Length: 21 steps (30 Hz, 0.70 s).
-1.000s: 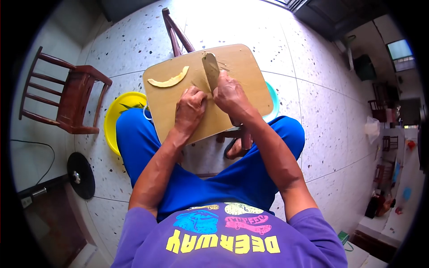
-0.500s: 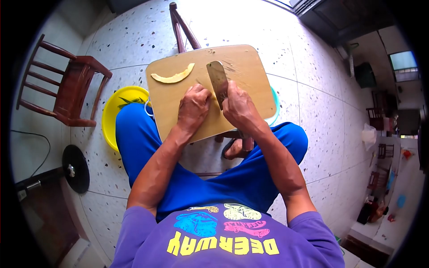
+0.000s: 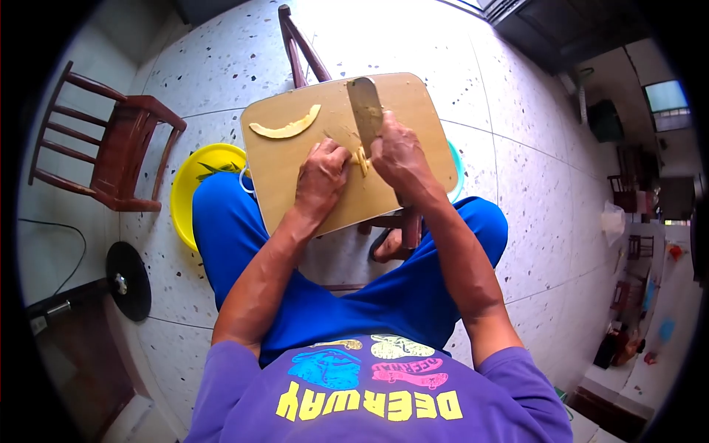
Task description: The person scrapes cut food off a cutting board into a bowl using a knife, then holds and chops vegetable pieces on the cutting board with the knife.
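My right hand point(image 3: 399, 151) is closed around the handle of a cleaver point(image 3: 365, 107), whose broad blade points toward the board's far edge. To its left, my closed left hand point(image 3: 323, 177) rests on the cutting board point(image 3: 399, 92), pressing down a pale yellow piece of gourd or melon, mostly hidden under the fingers. Thin cut pieces point(image 3: 361, 164) lie between the two hands, beside the blade. A curved pale yellow slice point(image 3: 286, 124) of similar look lies near the board's far left.
A yellow basin point(image 3: 185, 193) with green leaves or peel stands on the floor left of the board. Part of a turquoise basin point(image 3: 457, 170) shows at the right. A wooden chair point(image 3: 122, 151) stands at the left. Wooden legs point(image 3: 303, 48) stick out beyond the board.
My right hand has lifted the cleaver and moved it up and slightly right. Cut pieces now show between the hands. My left hand stays nearly in place.
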{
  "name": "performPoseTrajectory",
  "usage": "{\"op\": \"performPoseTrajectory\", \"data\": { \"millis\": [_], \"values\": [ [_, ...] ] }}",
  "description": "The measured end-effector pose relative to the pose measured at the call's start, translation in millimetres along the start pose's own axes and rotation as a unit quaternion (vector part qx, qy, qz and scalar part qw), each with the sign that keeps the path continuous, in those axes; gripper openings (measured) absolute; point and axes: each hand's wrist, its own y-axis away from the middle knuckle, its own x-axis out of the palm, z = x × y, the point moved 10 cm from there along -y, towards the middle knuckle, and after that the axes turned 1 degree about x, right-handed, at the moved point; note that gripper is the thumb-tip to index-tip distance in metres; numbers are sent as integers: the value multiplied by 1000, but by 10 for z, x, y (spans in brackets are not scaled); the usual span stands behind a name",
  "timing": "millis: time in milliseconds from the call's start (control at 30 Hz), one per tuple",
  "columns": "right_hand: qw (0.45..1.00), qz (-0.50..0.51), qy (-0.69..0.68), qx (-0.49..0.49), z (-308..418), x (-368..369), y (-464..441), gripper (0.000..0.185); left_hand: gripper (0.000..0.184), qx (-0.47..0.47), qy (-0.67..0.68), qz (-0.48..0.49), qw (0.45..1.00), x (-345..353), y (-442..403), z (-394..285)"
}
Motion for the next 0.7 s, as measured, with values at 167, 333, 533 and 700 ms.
{"op": "performPoseTrajectory", "data": {
  "millis": [167, 333, 533, 700],
  "values": [
    [1000, -13, 3, -26, -44, -319, 114, 13, 6, -4, -68, 20, 997, -5, -3, -46],
    [996, 18, 52, -70, 46, -379, 217, 13, 7, -3, -134, 38, 990, 6, 5, -13],
    [988, 63, 110, -89, 93, -227, 206, 18, 8, -9, -159, 38, 986, -68, 7, -35],
    [979, 91, 164, -76, 49, -84, 157, 23, 8, -7, -160, 35, 986, -96, 2, -46]
  ]
}}
